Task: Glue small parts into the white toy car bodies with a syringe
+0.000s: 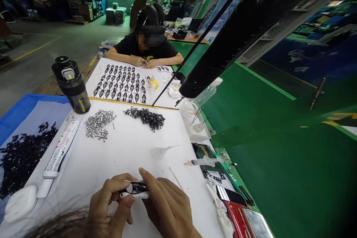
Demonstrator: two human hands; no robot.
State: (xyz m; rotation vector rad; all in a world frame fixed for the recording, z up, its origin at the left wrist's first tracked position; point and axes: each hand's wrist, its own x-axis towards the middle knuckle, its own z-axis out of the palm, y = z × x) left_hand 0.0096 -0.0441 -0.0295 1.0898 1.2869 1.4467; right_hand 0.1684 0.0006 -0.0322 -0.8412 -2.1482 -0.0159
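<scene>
Our left hand (108, 202) and our right hand (167, 204) are both closed on a small black-and-white piece (135, 189), pinching it between fingers and thumbs. We hold it over the near part of a white worktop (117, 163). To our left lies a white tube (61, 148), right beside a blue tray (16, 115) heaped with small black parts (25, 160), and a rounded white case (20, 203) sits near the tray's near end. Ahead of us, a pile of silver clips (99, 123) and a pile of black clips (145, 118) lie side by side, well apart from our hands. Nearer to us are a clear plastic dropper (161, 151) and a thin stick (176, 178), and a syringe (203, 161) lies further right. A black-capped water bottle (71, 85) stands at the worktop's far left corner. Beyond it, on a second worktop (156, 98), rows of black-and-white pieces (119, 83) are lined up, and a person (147, 46) sits across from us with both of that person's hands (137, 60) close together at the far edge
</scene>
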